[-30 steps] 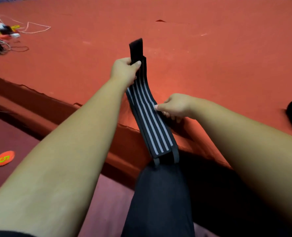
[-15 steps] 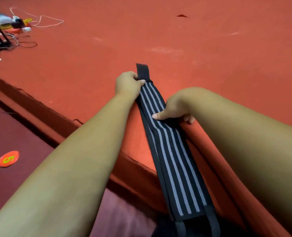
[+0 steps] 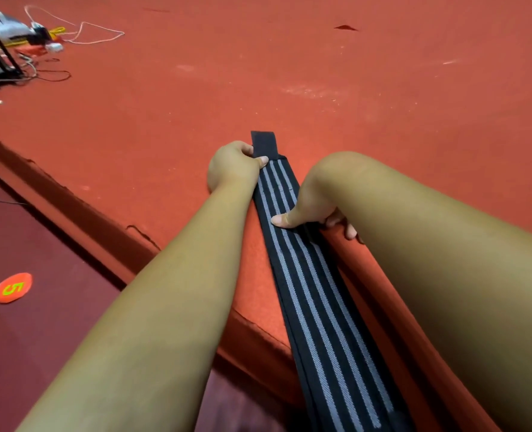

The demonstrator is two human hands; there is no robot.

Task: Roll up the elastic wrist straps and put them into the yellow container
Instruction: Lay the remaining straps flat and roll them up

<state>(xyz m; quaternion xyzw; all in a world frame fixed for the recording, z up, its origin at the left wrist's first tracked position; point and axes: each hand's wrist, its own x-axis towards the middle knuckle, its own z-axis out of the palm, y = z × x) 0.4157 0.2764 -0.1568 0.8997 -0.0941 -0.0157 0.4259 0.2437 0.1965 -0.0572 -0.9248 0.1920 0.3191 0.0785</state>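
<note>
Black elastic wrist strap with grey lengthwise stripes (image 3: 305, 260) is laid flat on the red felt-covered surface (image 3: 320, 73). It runs from its plain black tab (image 3: 264, 143) at 12 o'clock down to 5 o'clock, where it is carried past the surface edge and out of frame. Far end is pinched by the left hand (image 3: 233, 168) from the 9 o'clock side. Mid-length is pinned under the thumb of the right hand (image 3: 313, 201), fingers curled at the 3 o'clock edge; whether they reach under cannot be told. Risks: if the pinch is lost, any tension would likely snap the elastic back; a skewed first turn would give a coned roll; the tab could be snagged on the felt. Yellow container not in view. Versus 1.0 s ago: strap was held raised with tab upright, now lowered flat; both grips kept. Round orange marker disc with a yellow 5 (image 3: 10, 288) at 8 o'clock and cable tangle (image 3: 71, 35) at 10 o'clock are well apart.
</note>
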